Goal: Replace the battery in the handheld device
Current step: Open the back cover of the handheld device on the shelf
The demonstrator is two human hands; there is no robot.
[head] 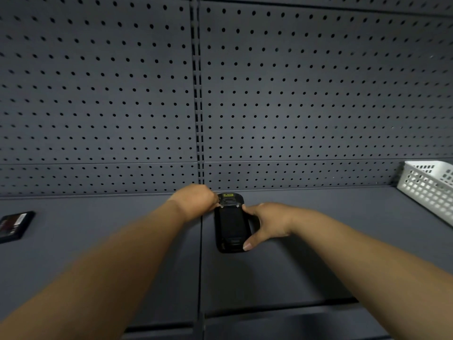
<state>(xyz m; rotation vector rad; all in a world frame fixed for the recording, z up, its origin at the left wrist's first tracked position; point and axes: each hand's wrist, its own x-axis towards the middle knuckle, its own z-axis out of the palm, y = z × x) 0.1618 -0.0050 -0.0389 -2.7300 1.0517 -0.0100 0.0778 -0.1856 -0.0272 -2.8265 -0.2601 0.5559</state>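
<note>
Single head-worn wide-angle view, facing forward and slightly down along both forearms. Hands [228, 214] close, low centre of frame, over grey shelf [343, 217]. Pegboard wall [294, 94] fills upper two thirds, lines bowed by lens. No second view.

handheld device [231, 223] | black | back up | flat on shelf

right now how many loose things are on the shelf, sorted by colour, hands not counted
black: 2 – handheld device under both hands, flat black item at far left
white: 1 – perforated basket at far right
total: 3
</note>
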